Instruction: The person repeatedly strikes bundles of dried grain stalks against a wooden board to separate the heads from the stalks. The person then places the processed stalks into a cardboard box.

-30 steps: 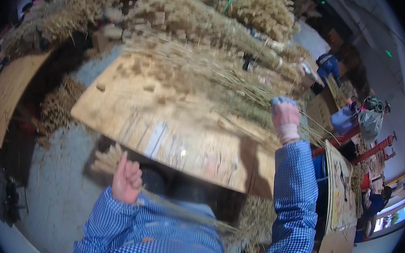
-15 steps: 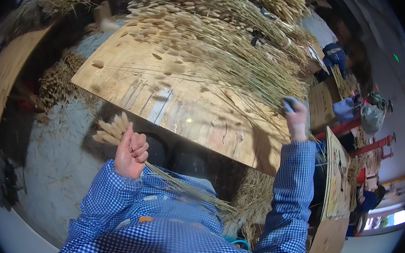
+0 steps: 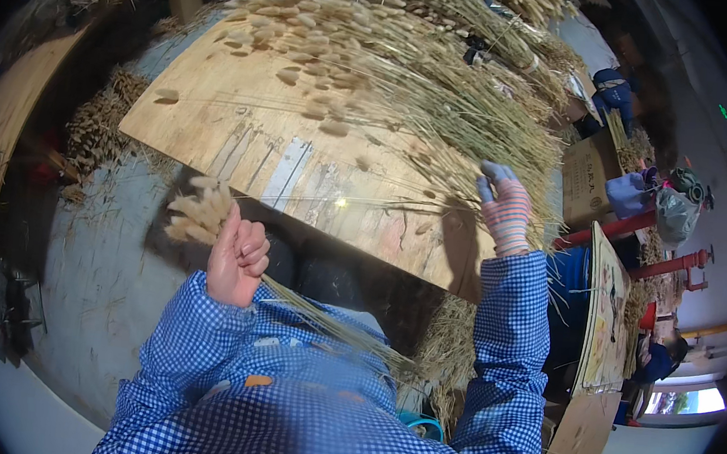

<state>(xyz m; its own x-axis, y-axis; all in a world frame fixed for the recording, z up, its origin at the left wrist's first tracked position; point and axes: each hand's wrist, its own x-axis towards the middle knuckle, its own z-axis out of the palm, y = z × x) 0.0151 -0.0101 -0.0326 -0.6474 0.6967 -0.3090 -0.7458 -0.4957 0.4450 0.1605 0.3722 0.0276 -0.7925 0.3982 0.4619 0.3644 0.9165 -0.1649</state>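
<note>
My left hand [image 3: 238, 254] is closed around a small bunch of dried bunny-tail grass. The bunch's fluffy cream heads [image 3: 201, 210] stick out past my thumb, and its thin stems [image 3: 332, 327] trail to the right in front of my apron. My right hand [image 3: 506, 207], in a striped glove with grey fingertips, reaches over the right part of the wooden board [image 3: 214, 138]. Its fingers are stretched out at the edge of a big heap of the same dried grass [image 3: 454, 104]. The heap's stems point toward this hand and its heads lie toward the far left.
Another wooden board [image 3: 6, 118] stands at the left, with a pile of dried grass [image 3: 110, 128] on the floor beside it. A cardboard box [image 3: 587, 178], a red metal frame [image 3: 670, 265] and a plastic bag [image 3: 676, 215] are at the right. Straw litters the floor.
My right hand has moved slightly left and nearer, and its fingers have gone from curled to stretched out. My left hand still holds its bunch in nearly the same place.
</note>
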